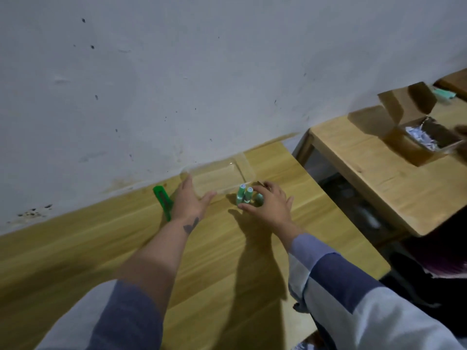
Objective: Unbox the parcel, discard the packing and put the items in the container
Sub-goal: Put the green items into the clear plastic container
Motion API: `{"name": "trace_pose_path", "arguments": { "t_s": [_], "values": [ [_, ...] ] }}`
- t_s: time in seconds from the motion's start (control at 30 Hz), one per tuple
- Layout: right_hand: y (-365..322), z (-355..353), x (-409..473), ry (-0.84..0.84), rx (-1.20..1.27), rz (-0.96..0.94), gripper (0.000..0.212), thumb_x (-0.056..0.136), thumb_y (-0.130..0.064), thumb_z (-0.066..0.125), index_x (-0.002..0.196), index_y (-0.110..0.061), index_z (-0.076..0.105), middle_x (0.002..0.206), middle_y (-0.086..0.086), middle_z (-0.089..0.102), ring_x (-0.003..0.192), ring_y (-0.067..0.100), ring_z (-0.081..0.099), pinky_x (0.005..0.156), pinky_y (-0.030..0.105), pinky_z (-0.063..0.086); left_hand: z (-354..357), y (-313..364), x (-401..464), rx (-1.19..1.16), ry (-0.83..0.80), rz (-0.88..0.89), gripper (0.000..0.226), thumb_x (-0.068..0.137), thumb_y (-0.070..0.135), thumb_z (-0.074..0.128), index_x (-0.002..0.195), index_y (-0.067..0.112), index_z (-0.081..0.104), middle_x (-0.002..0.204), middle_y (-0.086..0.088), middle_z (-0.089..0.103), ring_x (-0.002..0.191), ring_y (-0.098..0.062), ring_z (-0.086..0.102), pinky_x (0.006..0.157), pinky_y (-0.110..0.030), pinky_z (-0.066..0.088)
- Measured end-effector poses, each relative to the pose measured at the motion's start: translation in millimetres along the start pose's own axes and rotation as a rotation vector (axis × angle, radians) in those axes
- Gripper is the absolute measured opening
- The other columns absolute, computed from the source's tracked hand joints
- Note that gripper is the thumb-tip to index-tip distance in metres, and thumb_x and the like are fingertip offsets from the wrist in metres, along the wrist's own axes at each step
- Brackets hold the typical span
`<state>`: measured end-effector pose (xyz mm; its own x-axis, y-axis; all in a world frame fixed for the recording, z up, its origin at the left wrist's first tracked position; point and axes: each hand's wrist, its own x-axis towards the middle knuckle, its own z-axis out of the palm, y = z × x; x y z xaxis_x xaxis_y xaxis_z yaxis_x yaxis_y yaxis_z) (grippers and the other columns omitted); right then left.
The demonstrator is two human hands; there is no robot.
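Observation:
A clear plastic container [222, 173] lies on the wooden table against the wall. My left hand [188, 198] rests open on its near left edge, fingers apart. Just right of the container stand several small green tubes [243, 194] upright on the table. My right hand [270, 203] curls around them from the right, thumb in front and fingers behind, gripping the cluster. The opened cardboard parcel box [417, 127] sits on a second table to the right, with shredded white paper packing [419, 135] inside.
A green utility knife [163, 202] lies on the table just left of my left wrist. A gap separates the two tables [341, 183], with dark clutter below. The white wall runs directly behind the container.

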<state>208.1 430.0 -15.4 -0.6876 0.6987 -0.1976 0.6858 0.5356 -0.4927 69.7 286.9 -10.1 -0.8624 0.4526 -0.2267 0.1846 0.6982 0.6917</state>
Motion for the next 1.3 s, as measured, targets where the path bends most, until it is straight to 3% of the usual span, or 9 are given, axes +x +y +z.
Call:
{"name": "trace_pose_path", "arguments": {
  "t_s": [0.13,0.2,0.3,0.47,0.67,0.97,1.13,1.3],
  "values": [
    [6,11,15,-0.006,-0.092,-0.046,0.061,0.076,-0.07,0.052,0.128,-0.038,0.051,0.152,0.001,0.027,0.137,0.027,0.027,0.109,0.053,0.02,12,0,10,0.002,0.029,-0.038,0.095,0.081,0.046,0.068,0.152,0.019,0.011,0.152,-0.012,0.034,0.137,-0.03,0.036,0.11,-0.042,0.035],
    [10,12,19,-0.008,-0.115,-0.08,0.059,0.08,-0.068,0.047,0.129,-0.036,0.049,0.152,0.002,0.027,0.135,0.027,0.027,0.104,0.05,0.026,15,2,10,-0.026,0.061,-0.03,0.093,0.081,0.042,0.069,0.151,0.02,0.012,0.143,-0.012,0.046,0.124,-0.029,0.051,0.102,-0.038,0.043],
    [16,14,23,-0.006,-0.177,-0.147,0.057,0.085,-0.064,0.042,0.131,-0.031,0.047,0.149,0.003,0.032,0.133,0.027,0.029,0.1,0.048,0.03,19,11,5,-0.053,0.126,-0.075,0.091,0.082,0.041,0.068,0.151,0.024,0.012,0.136,-0.011,0.054,0.112,-0.024,0.059,0.094,-0.032,0.045],
    [24,12,28,-0.012,-0.251,-0.221,0.055,0.089,-0.06,0.04,0.13,-0.024,0.048,0.139,0.002,0.044,0.124,0.025,0.037,0.094,0.044,0.036,25,25,-1,0.046,0.219,-0.126,0.087,0.086,0.044,0.063,0.151,0.019,0.01,0.11,-0.016,0.069,0.104,-0.03,0.063,0.086,-0.032,0.047],
    [42,7,25,-0.032,-0.393,-0.409,0.057,0.09,-0.057,0.039,0.137,-0.024,0.036,0.14,-0.001,0.042,0.123,0.023,0.039,0.091,0.041,0.038,31,25,1,0.033,0.246,-0.148,0.083,0.086,0.042,0.063,0.151,0.018,0.016,0.112,-0.016,0.067,0.106,-0.032,0.061,0.088,-0.036,0.047],
    [39,-11,29,-0.052,-0.259,-0.417,0.052,0.09,-0.051,0.047,0.133,-0.023,0.042,0.136,0.0,0.046,0.122,0.022,0.04,0.093,0.041,0.041,30,24,-3,0.018,0.24,-0.187,0.08,0.085,0.04,0.066,0.149,0.013,0.025,0.121,-0.018,0.064,0.112,-0.029,0.06,0.094,-0.032,0.045],
    [7,-38,52,-0.034,-0.221,-0.524,0.054,0.089,-0.052,0.048,0.129,-0.016,0.047,0.131,0.005,0.052,0.117,0.026,0.045,0.091,0.045,0.046,21,21,-3,0.069,0.184,-0.208,0.079,0.083,0.044,0.066,0.146,0.01,0.032,0.125,-0.016,0.062,0.116,-0.03,0.057,0.094,-0.035,0.045],
    [-49,-37,78,-0.15,-0.265,-0.621,0.055,0.085,-0.054,0.053,0.131,-0.024,0.047,0.13,0.005,0.053,0.119,0.028,0.043,0.091,0.044,0.042,13,22,-9,0.012,0.152,-0.197,0.077,0.082,0.039,0.069,0.145,0.013,0.034,0.13,-0.014,0.059,0.117,-0.028,0.058,0.095,-0.034,0.045]
  ]
}}
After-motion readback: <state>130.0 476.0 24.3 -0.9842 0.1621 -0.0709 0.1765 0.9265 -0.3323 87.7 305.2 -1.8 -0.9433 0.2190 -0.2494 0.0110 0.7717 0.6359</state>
